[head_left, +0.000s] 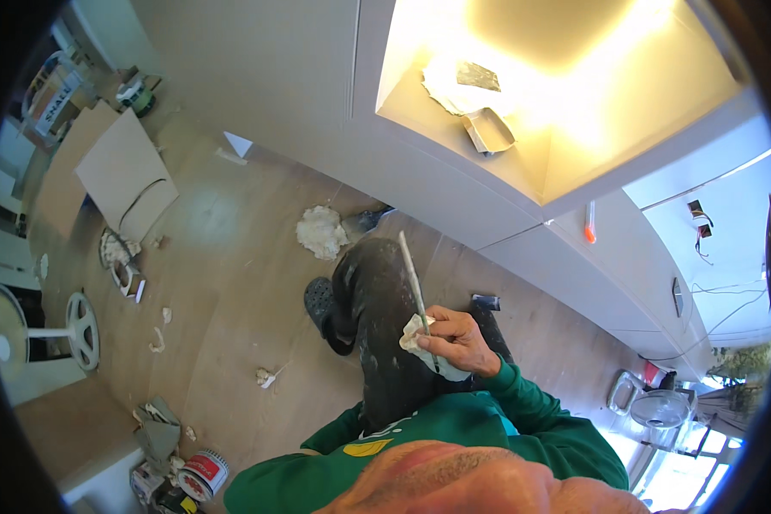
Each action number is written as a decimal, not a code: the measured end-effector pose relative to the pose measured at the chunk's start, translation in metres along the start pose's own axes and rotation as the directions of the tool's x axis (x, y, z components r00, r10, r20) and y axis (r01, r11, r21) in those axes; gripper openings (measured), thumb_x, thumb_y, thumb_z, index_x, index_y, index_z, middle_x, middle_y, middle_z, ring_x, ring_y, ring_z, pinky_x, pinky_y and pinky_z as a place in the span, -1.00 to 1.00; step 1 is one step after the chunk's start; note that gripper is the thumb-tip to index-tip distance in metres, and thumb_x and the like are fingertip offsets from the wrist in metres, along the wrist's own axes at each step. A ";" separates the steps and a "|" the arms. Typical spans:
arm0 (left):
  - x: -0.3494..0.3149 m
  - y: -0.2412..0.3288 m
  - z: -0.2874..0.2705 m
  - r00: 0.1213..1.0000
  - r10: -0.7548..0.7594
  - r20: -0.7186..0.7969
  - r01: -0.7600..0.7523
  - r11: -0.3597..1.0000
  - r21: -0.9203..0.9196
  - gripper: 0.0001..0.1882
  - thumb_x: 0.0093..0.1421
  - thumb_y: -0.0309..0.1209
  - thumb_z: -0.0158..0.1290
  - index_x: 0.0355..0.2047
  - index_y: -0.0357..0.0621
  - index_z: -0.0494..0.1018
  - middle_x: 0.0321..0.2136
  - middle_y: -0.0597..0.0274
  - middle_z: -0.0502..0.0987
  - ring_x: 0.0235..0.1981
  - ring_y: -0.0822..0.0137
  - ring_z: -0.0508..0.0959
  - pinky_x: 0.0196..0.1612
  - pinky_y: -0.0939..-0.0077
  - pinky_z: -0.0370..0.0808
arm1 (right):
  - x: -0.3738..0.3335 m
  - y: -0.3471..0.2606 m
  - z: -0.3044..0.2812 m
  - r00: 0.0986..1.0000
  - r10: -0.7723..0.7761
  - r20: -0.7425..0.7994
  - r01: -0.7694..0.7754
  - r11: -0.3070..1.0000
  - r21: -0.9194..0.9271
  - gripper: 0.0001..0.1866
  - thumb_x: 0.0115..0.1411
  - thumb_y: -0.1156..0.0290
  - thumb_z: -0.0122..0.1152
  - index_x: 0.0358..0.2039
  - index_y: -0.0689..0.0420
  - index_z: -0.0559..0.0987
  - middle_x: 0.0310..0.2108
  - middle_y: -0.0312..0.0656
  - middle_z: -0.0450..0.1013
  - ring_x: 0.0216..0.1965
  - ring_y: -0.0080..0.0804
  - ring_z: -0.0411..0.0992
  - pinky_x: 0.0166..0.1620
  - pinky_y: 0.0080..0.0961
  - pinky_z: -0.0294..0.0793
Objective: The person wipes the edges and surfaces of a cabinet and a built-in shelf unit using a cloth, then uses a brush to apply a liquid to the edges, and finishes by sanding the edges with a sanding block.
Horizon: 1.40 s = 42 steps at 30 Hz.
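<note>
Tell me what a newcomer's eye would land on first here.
The brightly lit niche at the upper right stands out most. Next comes the right hand, just right of centre, gripping a thin stick and a crumpled white wad in front of the dark trousers. A whitish heap also shows on the floor, left of centre.

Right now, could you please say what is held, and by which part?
The right hand holds a thin stick toward its body-side end, and a white cloth or paper; the left hand isn't visible.
</note>
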State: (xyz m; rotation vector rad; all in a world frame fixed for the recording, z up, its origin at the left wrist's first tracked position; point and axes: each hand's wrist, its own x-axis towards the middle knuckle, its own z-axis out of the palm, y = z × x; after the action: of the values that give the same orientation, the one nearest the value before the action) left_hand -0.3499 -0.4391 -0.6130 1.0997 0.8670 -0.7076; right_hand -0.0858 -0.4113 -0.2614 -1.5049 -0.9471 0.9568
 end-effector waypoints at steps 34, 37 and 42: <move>-0.287 0.336 -0.010 0.637 0.680 -0.364 -0.765 0.617 -0.185 -0.80 0.32 -0.41 0.06 -0.10 -0.22 0.49 -0.18 0.05 0.62 -0.17 0.16 0.65 -0.08 0.31 0.59 | -0.102 0.000 -0.033 0.884 -0.333 -0.329 0.382 0.919 0.096 -0.83 0.25 0.40 0.30 -0.32 0.27 0.64 -0.50 -0.32 0.33 -0.45 -0.60 0.25 -0.37 -0.55 0.27; -0.281 0.346 -0.011 0.689 0.675 -0.263 -0.724 0.656 -0.212 -0.72 0.38 -0.27 -0.04 -0.09 -0.22 0.49 -0.17 0.04 0.62 -0.22 0.20 0.64 -0.20 0.37 0.56 | -0.099 0.004 -0.038 0.883 -0.322 -0.340 0.392 0.907 0.158 -0.81 0.28 0.39 0.29 -0.32 0.29 0.63 -0.50 -0.32 0.31 -0.45 -0.59 0.25 -0.37 -0.57 0.27; -0.272 0.367 0.003 0.716 0.686 -0.132 -0.698 0.691 -0.188 -0.65 0.39 -0.21 -0.16 -0.11 -0.19 0.51 -0.24 0.09 0.62 -0.37 0.27 0.58 -0.33 0.43 0.47 | -0.091 0.010 -0.047 0.858 -0.367 -0.360 0.450 0.874 0.183 -0.79 0.29 0.39 0.28 -0.35 0.31 0.60 -0.50 -0.31 0.30 -0.45 -0.59 0.24 -0.37 -0.59 0.26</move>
State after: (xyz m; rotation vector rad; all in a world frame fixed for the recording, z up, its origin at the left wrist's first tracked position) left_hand -0.1760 -0.3116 -0.2107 1.1309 0.4836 0.0646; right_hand -0.0740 -0.5137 -0.2579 -1.1219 -0.8266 0.4851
